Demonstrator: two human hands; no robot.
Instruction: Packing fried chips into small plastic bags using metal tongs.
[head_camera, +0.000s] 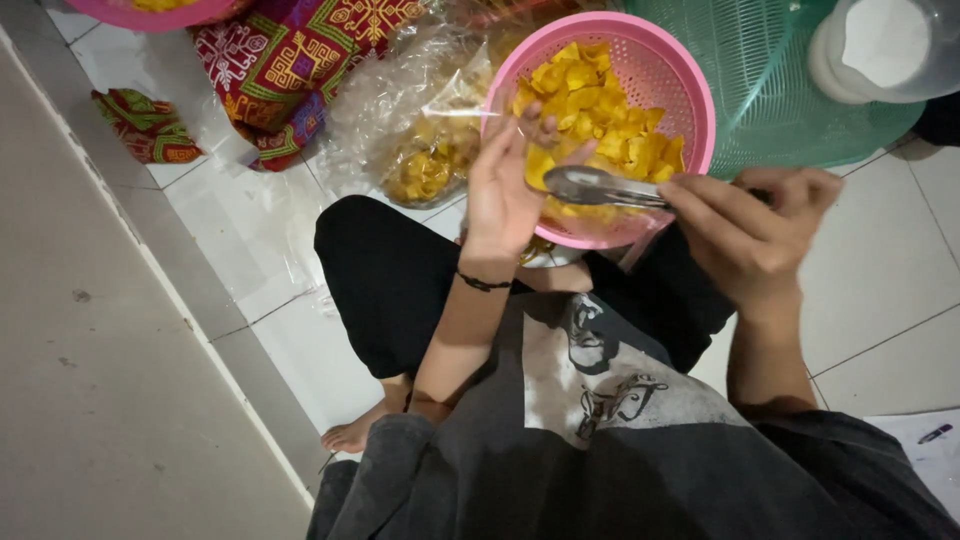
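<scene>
A pink perforated basket (672, 72) full of yellow chips (590, 100) rests tilted on my lap. My left hand (505, 185) reaches into the basket's near side, fingers among the chips. My right hand (750, 225) grips the handle of a metal spoon (600, 187), whose bowl lies over the chips at the basket's front rim. I sit cross-legged on a white tiled floor (250, 230).
A clear plastic bag (420, 130) with more yellow chips lies left of the basket. A red patterned cloth (290, 60) is behind it. A green mesh basket (770, 90) and a white container (880, 45) stand at the upper right. A grey wall (100, 350) runs along the left.
</scene>
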